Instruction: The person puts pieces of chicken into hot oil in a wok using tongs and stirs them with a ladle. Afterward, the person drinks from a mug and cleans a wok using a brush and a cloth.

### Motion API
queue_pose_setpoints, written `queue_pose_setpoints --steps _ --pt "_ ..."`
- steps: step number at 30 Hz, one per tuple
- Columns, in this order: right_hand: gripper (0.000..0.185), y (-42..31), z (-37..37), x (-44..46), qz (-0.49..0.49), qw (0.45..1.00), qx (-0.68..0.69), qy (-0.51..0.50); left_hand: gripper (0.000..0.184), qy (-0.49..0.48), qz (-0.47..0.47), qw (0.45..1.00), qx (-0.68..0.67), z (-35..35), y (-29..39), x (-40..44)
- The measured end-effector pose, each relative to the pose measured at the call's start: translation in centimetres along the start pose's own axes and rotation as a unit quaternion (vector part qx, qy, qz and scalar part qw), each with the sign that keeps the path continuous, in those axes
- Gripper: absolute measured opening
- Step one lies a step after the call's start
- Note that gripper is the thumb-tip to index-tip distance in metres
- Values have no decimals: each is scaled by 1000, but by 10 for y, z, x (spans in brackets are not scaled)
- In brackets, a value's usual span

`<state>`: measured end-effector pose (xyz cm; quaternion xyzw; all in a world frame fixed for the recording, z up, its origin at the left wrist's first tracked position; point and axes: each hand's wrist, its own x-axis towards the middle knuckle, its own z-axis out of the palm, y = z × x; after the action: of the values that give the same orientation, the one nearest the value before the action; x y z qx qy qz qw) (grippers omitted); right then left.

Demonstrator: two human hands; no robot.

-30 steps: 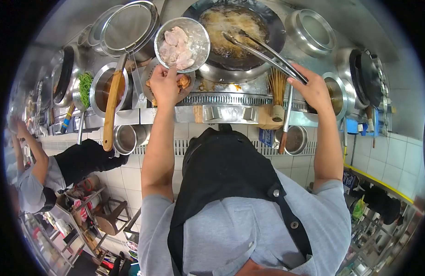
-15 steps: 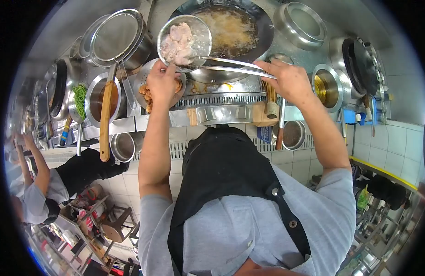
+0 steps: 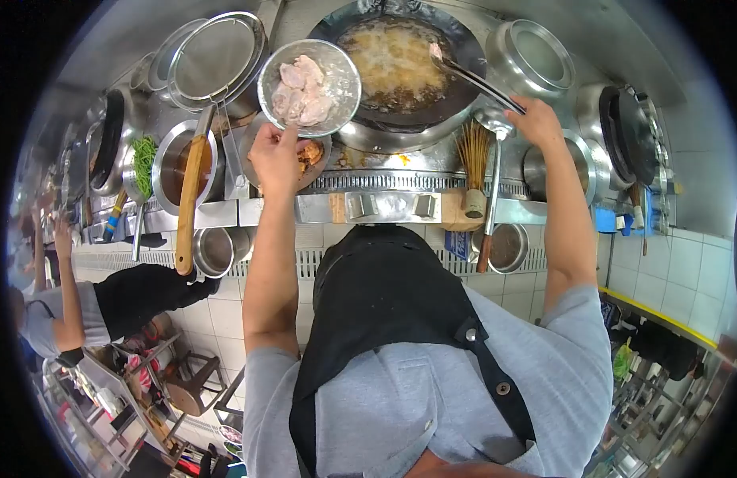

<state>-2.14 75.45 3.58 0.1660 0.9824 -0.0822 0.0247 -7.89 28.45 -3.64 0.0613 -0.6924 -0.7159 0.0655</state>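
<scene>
My left hand (image 3: 274,158) grips the near rim of a metal bowl (image 3: 351,92) with several pale, coated raw meat pieces (image 3: 301,89) in it. Under and beside that hand lies a perforated plate with browned fried pieces (image 3: 309,155). My right hand (image 3: 537,122) is closed on metal tongs (image 3: 486,86), which reach over the right side of a wok (image 3: 469,49). One pale piece (image 3: 436,51) is at the tongs' tips, above bubbling oil (image 3: 391,68).
A wooden-handled strainer (image 3: 194,183) lies over pots at left. Right of the wok are a bamboo brush (image 3: 473,163), a ladle (image 3: 493,175) and a metal pot (image 3: 579,167). Another person (image 3: 61,307) is at far left.
The tongs have swung from the bowl to over the wok, with a pale piece at their tips. My right hand has moved right and up, and my left hand still holds the bowl.
</scene>
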Motion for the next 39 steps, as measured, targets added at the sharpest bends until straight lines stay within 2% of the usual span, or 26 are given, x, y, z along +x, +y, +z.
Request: queue_pose_setpoints --steps 5,9,12,15,17,19,20,22,26,29,32,36,39 --pt "58 12 10 15 10 998 40 40 22 -11 -9 999 -33 2 -5 -7" --pt "57 -17 -26 -29 -6 990 121 75 21 1 1 1000 0 -2 -11 -8" --pt "54 -58 -61 -74 -32 980 194 24 20 -7 16 1000 26 4 -7 -4" --pt "53 -79 -63 -91 -121 964 236 4 20 -21 33 999 27 11 -10 -3" --pt "52 -100 -62 -97 -129 972 194 -14 19 -32 35 999 6 19 -11 -2" --pt "52 -113 -50 -91 -127 981 146 -28 17 -62 54 996 41 25 -3 -5" --pt "52 -113 -37 -89 -134 977 167 -25 16 -75 65 993 57 28 0 -6" --pt "50 -112 -16 -93 -161 962 220 -29 12 -39 51 998 14 28 -12 2" --pt "49 -85 -32 -104 -133 966 214 -51 13 6 23 1000 5 12 -9 4" --pt "48 -49 -33 -107 -112 970 216 -28 14 20 13 1000 -9 10 -11 6" --pt "49 -38 -40 -104 -86 988 118 -45 15 33 24 999 2 4 -8 8" --pt "51 -38 -23 -88 -71 994 66 -59 16 34 33 999 1 7 0 4" --pt "52 -48 -21 -81 -15 997 7 -70 16 17 14 1000 -9 8 -9 6"
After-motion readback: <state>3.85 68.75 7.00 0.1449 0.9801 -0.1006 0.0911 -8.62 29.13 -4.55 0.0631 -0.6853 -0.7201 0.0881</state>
